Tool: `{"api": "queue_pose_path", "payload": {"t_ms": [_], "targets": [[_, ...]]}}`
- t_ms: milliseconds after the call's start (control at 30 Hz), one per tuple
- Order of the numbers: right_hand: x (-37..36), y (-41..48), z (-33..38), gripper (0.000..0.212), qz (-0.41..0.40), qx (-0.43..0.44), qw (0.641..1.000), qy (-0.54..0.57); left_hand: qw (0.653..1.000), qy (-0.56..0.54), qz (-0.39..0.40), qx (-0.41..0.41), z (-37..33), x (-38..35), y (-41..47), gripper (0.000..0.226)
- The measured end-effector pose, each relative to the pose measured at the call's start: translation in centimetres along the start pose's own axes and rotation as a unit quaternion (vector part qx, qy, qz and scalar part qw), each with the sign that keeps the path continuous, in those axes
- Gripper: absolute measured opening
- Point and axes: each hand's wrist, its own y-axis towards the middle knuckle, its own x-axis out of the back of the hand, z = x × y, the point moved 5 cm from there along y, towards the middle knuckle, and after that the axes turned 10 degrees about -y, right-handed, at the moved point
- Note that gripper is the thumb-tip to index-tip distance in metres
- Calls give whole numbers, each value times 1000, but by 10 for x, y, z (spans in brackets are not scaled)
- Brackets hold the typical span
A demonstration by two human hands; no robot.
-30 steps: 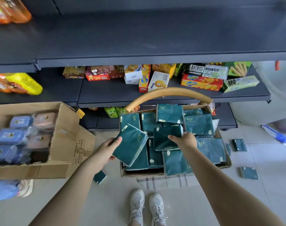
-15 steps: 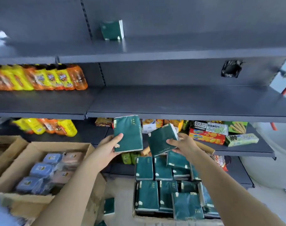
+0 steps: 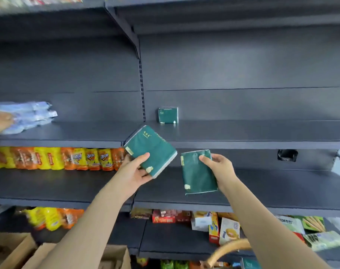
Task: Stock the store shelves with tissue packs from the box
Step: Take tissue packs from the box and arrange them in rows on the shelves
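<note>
My left grip (image 3: 135, 171) clasps a tilted tissue pack (image 3: 150, 150), my right grip (image 3: 221, 169) pinches a second pack (image 3: 198, 172) — both before the shelf (image 3: 242, 133), where a third pack (image 3: 168, 115) stands.

A row of orange and yellow snack bags (image 3: 68, 159) lines the left side, with blurred blue-wrapped packs (image 3: 29, 115) a level above and more yellow and orange bags (image 3: 52, 218) a level below. At the lower right assorted snack boxes (image 3: 213, 224) sit jumbled together, and cardboard cartons (image 3: 14, 249) stand at the bottom left.
</note>
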Motion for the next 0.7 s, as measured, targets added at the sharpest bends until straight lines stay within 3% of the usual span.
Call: {"api": "queue_pose_path", "payload": {"t_ms": [133, 300, 400, 500, 700], "targets": [[-45, -2, 40, 18, -18, 63, 998, -25, 999, 4, 49, 2, -50, 15, 21, 39], [-79, -3, 70, 21, -25, 119, 984, -128, 999, -9, 34, -11, -86, 37, 43, 29], [-88, 5, 85, 22, -30, 128, 972, -193, 999, -22, 31, -16, -95, 44, 56, 21], [-94, 19, 101, 27, -39, 123, 962, -241, 999, -27, 41, -16, -102, 48, 67, 30], [-99, 60, 119, 42, -44, 114, 961, -248, 999, -6, 38, -23, -111, 43, 100, 25]]}}
